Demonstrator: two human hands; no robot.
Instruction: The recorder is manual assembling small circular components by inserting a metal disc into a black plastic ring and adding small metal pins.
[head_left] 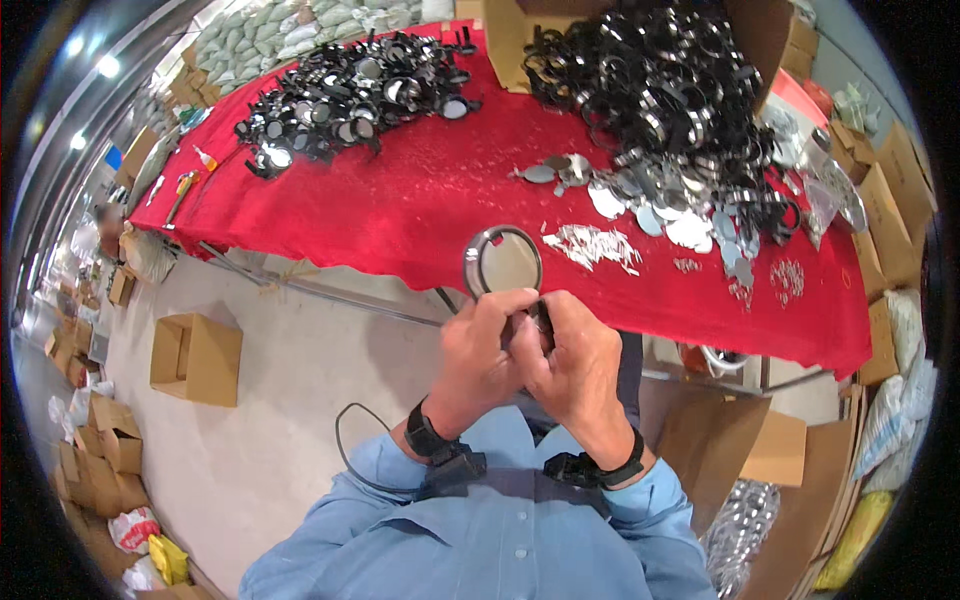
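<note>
blue shirt (470, 535), black wrist straps (424, 430)

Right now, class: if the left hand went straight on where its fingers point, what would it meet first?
Probably the right hand, close beside the left hand; whether they touch is unclear.

Red tablecloth (420, 200); black-rimmed, beige-grey held disc (512, 265); light-blue shirt (480, 540); white strips (595, 246); brown carton (213, 362).

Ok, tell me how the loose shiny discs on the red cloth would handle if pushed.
The shiny discs look thin and flat, so they'd probably slide rather than roll. Their glossy faces may feel slippery. Several overlap, so pushing one would likely shift its neighbours.
</note>
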